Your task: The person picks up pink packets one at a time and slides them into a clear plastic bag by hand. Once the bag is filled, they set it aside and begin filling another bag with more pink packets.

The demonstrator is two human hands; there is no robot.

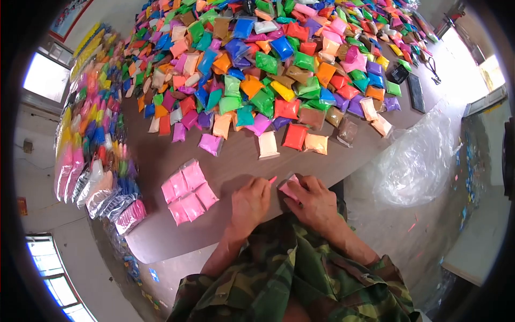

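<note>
My left hand (250, 206) is closed at the table's near edge, and a small pink piece (273, 179) pokes out past its fingertips. I cannot make out exactly what that piece is. Just to the right, my right hand (316, 204) grips a small clear packet of pink filling (288, 185), its fingers covering most of the packet. Left of both hands, several pink packets (189, 190) lie flat, packed together in a block of two rows.
A big heap of small coloured packets (268, 64) covers the far part of the brown table (155, 241). Long bags of coloured packets (91, 161) line its left side. A crumpled clear plastic bag (413, 161) hangs at the right edge, near a dark flat object (415, 92).
</note>
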